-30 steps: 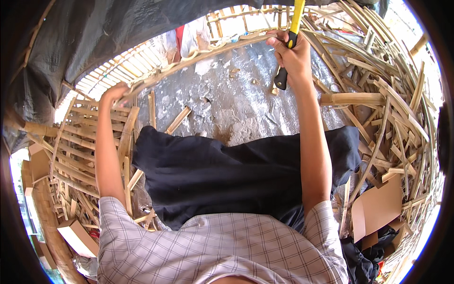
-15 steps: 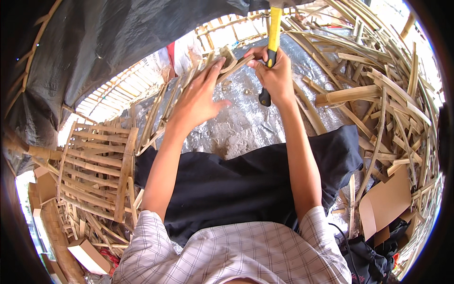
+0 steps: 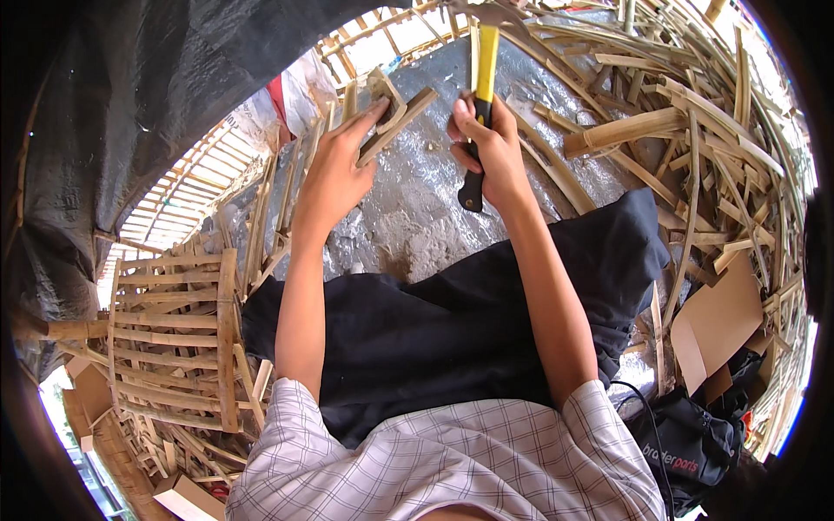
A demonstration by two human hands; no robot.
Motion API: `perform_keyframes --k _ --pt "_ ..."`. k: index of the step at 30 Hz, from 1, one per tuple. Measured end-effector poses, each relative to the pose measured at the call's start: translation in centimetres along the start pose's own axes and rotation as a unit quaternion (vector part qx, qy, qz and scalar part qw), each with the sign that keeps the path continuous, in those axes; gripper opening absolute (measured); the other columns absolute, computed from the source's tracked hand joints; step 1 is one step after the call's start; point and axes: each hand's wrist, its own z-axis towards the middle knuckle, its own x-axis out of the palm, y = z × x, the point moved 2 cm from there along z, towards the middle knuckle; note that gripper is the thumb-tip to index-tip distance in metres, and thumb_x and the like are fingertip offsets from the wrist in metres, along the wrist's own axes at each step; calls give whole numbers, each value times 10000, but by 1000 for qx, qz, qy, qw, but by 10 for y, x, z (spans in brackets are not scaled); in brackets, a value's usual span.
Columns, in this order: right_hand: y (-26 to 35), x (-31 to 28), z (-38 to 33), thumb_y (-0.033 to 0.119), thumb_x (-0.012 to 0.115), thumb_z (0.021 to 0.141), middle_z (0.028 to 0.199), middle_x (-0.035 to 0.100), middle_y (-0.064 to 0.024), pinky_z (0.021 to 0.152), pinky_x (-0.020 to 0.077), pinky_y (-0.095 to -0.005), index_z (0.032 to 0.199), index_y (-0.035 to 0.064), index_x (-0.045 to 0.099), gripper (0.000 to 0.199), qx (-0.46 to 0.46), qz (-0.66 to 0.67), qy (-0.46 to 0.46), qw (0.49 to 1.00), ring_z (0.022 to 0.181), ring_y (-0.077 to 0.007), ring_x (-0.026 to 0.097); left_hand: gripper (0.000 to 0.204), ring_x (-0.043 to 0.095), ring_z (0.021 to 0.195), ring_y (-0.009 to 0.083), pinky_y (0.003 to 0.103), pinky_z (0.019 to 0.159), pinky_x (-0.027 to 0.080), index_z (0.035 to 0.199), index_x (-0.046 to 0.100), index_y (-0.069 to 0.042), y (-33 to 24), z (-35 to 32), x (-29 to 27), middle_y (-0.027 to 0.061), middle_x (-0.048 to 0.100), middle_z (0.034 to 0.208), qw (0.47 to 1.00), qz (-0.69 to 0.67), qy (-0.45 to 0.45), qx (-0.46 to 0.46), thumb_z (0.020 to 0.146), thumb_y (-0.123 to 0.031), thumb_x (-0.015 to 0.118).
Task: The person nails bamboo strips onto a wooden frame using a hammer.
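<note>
So compared to half a second back, the left hand (image 3: 334,169) has closed in on the little bamboo pieces (image 3: 393,113) it was only reaching toward, and a second ago that same hand was way out on the slatted bamboo panel (image 3: 174,339) by the left knee. The right hand (image 3: 491,148) has come in a bit nearer the body with the hammer, and the two hands now sit close together.

Right now the left hand is pinching those bamboo pieces between thumb and fingers, holding them up over the grey ground (image 3: 417,217) in front of the lap. The pieces are short flat strips, long axis running diagonally, lower end at the palm and upper end pointing up and to the right, toward the hammer.

The right hand is wrapped shut around the hammer (image 3: 480,95), gripping low where the yellow shaft meets the black grip. Hammer stands pretty much upright in the picture: black butt end toward the body, yellow shaft pointing away, the head right at the top edge, mostly cut off.

Key relation: the strips lie just left of the hammer shaft, near it but not touching, and below the head. The left hand is the one on them; the right is just beside.

All around are loose bamboo strips (image 3: 695,148), some cardboard (image 3: 721,321) on the right and a black bag (image 3: 686,443) near the right hip.
</note>
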Motion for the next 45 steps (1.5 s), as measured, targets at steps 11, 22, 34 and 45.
perform_keyframes --k 11,22,34,45 --pt "-65 4 -92 457 345 1125 704 343 19 293 240 -206 893 80 411 448 263 163 29 951 452 -35 256 659 686 1152 308 352 981 512 1419 586 -25 12 -1 -11 239 664 1304 999 25 -32 -19 772 101 581" --pt "-70 17 -102 303 481 1109 676 310 40 311 201 -182 966 113 414 247 269 209 90 936 461 -18 254 666 667 1196 368 384 992 509 1434 584 -63 13 1 -2 231 652 1334 999 36 -25 -28 788 98 586" --pt "-104 8 -93 188 473 1086 630 303 53 353 239 -223 909 124 390 205 283 263 38 922 455 -35 281 672 628 686 237 348 725 526 1428 594 -63 17 3 -2 232 699 1227 997 56 -24 -39 773 83 610" --pt "-84 25 -95 131 462 1082 609 293 46 339 224 -224 906 124 394 189 271 250 85 926 426 -43 259 667 501 584 184 335 631 485 1410 605 -54 28 4 0 228 708 1214 998 12 -54 4 757 80 621"
